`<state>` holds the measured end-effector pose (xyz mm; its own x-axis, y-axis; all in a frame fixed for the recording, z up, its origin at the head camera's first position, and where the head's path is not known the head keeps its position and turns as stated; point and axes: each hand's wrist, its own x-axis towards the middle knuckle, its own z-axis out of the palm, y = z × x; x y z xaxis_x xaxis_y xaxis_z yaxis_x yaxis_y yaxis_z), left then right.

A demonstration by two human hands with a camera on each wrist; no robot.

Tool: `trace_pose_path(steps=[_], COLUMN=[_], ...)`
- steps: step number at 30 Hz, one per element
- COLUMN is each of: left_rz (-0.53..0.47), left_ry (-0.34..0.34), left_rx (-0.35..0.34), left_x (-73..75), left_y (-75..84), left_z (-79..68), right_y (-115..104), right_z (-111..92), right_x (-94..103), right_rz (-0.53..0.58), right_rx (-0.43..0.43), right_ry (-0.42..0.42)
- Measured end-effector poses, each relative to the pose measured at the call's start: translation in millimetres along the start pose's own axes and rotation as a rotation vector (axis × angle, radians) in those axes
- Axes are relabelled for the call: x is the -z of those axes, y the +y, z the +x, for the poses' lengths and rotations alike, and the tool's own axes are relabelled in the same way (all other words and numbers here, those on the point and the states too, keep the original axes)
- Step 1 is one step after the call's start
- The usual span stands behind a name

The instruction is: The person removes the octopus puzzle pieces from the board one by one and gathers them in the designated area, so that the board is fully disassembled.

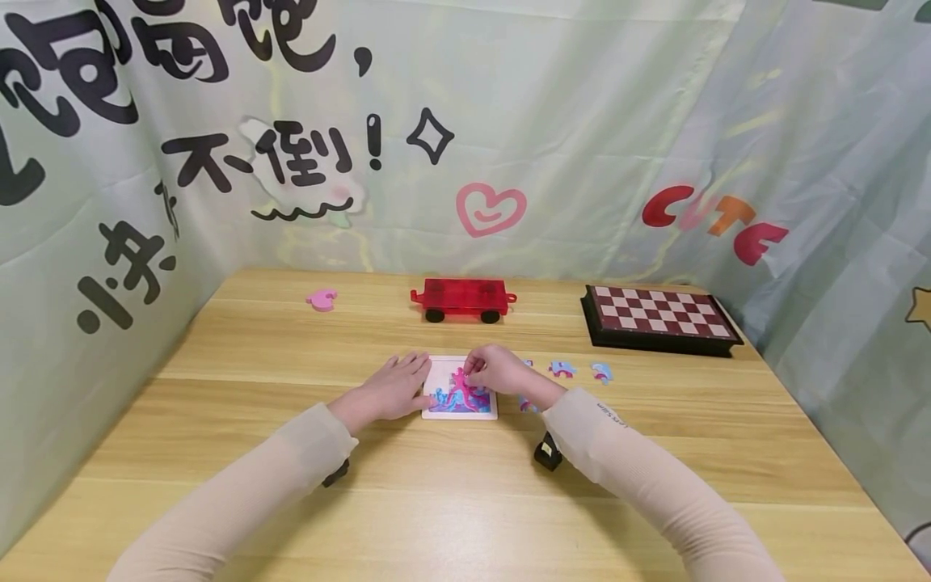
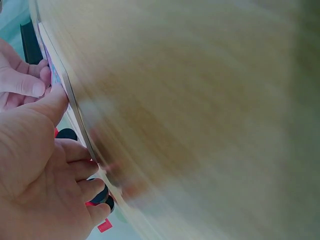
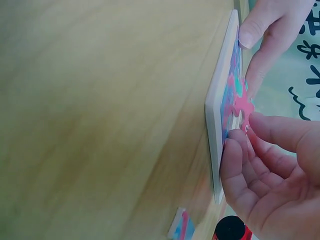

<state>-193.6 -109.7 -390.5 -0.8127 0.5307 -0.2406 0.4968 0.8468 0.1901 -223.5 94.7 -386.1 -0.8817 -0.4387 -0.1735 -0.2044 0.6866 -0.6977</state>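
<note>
A white-framed jigsaw board (image 1: 439, 377) lies on the table, its lower part filled with blue, purple and pink pieces. My right hand (image 1: 502, 370) pinches a pink puzzle piece (image 3: 243, 106) between thumb and fingers, close over the board. In the right wrist view the piece stands tilted up from the picture surface. My left hand (image 1: 393, 386) lies with straight fingers at the board's left side, its thumb (image 3: 248, 36) touching the frame edge. Several loose puzzle pieces (image 1: 562, 369) lie to the right of the board, some partly behind my right wrist.
Behind the board stands a red toy wagon (image 1: 465, 297) with black wheels. A folded checkered chessboard (image 1: 662, 315) sits at the back right, and a small pink piece (image 1: 322, 300) at the back left. A printed cloth (image 1: 567, 162) hangs behind the table (image 1: 465, 509).
</note>
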Motion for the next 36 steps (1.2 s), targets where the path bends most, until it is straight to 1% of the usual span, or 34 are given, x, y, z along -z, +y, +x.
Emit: trace_pose_path(steps=[4,9,19,22,25,28,30,32,36], left_rz=[0.004,0.003,0.009,0.006,0.01,0.013,0.009,0.009,0.013], left_ry=[-0.001,-0.005,-0.006,-0.007,-0.007,-0.005,-0.003,-0.001,0.007], left_rx=[-0.001,0.004,0.005,0.001,0.003,0.004,0.001,-0.005,-0.014], left_x=[-1.0,-1.3,0.5,0.8,0.9,0.5,0.1,-0.6,-2.2], left_y=[-0.6,-0.7,0.1,0.5,0.6,0.5,0.2,-0.5,-2.5], left_z=[0.5,1.0,0.8,0.7,0.5,0.5,0.6,0.9,1.2], right_y=[1,2,1,2,5,8,11,16,30], right_z=[0,1,1,1,-1,-5,-9,-14,-28], right_x=[1.2,1.3,2.8,4.0,6.4,12.1,17.6,24.5,39.7], right_rz=[0.045,0.072,0.078,0.11,0.171,0.245,0.273,0.278,0.247], right_rx=[-0.018,-0.027,-0.071,-0.072,-0.067,-0.057,-0.044,-0.036,-0.044], right_ry=[-0.002,0.004,-0.002,-0.01,-0.018,-0.019,-0.012,-0.004,0.017])
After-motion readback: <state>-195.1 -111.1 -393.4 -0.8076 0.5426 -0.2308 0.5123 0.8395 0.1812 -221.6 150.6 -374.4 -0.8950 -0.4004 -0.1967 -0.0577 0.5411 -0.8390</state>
